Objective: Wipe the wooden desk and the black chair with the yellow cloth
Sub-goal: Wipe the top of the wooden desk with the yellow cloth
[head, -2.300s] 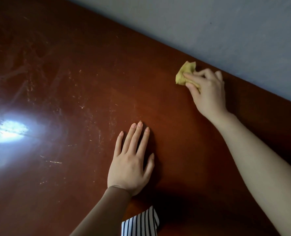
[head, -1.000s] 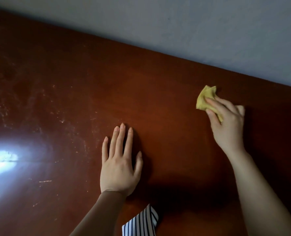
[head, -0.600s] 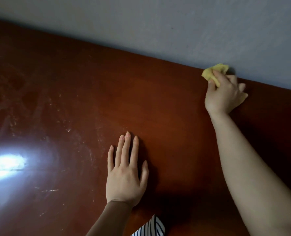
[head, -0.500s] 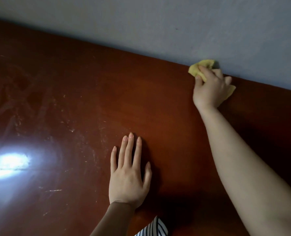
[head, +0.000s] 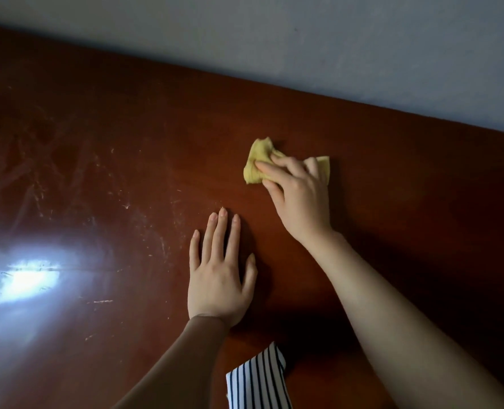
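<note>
Most pale scuffs (head: 121,199) are lying leftward on the reddish-brown wooden desk (head: 392,178); the right hand (head: 299,202) is gripping the crumpled yellow cloth (head: 255,168) just beyond the flat, open-fingered left hand (head: 218,278).

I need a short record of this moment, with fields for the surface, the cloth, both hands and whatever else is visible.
surface: wooden desk, pale scratches, bright glare on its left part
tool: yellow cloth, crumpled, on the desk, apart from the wall
right side: right hand grips the cloth and presses it on the desk
left side: left hand flat on the desk, fingers straight, holds nothing
behind: grey wall along the desk's far edge
bottom edge: striped fabric
missing: black chair, not in view
</note>
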{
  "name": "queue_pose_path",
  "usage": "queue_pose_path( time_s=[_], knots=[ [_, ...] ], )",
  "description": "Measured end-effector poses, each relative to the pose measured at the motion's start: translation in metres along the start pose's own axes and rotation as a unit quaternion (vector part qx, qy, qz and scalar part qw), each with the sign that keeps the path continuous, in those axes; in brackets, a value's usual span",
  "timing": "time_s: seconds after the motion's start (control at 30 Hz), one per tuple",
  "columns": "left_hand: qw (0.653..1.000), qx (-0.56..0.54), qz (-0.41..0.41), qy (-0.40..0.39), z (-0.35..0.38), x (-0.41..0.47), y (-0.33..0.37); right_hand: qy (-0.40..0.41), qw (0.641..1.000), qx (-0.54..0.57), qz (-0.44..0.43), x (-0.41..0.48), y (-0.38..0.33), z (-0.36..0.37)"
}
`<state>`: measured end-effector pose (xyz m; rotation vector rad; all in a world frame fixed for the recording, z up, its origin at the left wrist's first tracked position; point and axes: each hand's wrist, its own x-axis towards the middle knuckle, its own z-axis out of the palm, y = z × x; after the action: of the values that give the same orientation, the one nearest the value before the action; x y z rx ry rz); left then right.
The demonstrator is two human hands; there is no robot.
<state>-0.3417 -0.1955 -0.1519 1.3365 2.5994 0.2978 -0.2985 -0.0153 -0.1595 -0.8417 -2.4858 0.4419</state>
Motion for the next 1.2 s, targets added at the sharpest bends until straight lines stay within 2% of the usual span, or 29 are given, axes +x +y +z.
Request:
queue_pose_path(
  time_s=[0.07, 0.23, 0.37, 0.47, 0.63, 0.83, 0.93, 1.1, 1.2],
  knots=[
    [1.0, 0.003, -0.003, 0.0, 0.0, -0.001, -0.001, -0.003, 1.0, -0.005, -0.003, -0.024, 0.013, -0.015],
    [1.0, -0.001, 0.001, 0.015, 0.001, 0.0, 0.0, 0.035, 0.995, -0.045, 0.08, -0.061, 0.058, -0.052],
    [1.0, -0.003, 0.003, 0.023, 0.001, -0.001, 0.0, 0.067, 0.988, -0.085, 0.114, -0.067, 0.09, -0.074],
    [1.0, -0.008, 0.005, 0.03, 0.002, -0.002, 0.0, 0.081, 0.979, -0.106, 0.154, -0.054, 0.12, -0.087],
    [1.0, -0.008, 0.004, 0.025, 0.004, 0.0, 0.001, 0.083, 0.948, -0.143, 0.271, -0.007, 0.166, -0.107],
    [1.0, -0.006, 0.003, 0.027, 0.004, 0.0, 0.003, 0.09, 0.909, -0.162, 0.374, 0.032, 0.181, -0.109],
    [1.0, -0.001, 0.001, 0.023, 0.005, 0.001, 0.004, 0.089, 0.923, -0.157, 0.34, 0.023, 0.174, -0.102],
    [1.0, 0.005, 0.003, 0.026, 0.004, 0.0, 0.003, 0.089, 0.973, -0.111, 0.179, -0.018, 0.136, -0.081],
    [1.0, 0.004, 0.003, 0.029, 0.003, 0.0, 0.004, 0.06, 0.988, -0.068, 0.127, -0.052, 0.091, -0.071]
  ],
)
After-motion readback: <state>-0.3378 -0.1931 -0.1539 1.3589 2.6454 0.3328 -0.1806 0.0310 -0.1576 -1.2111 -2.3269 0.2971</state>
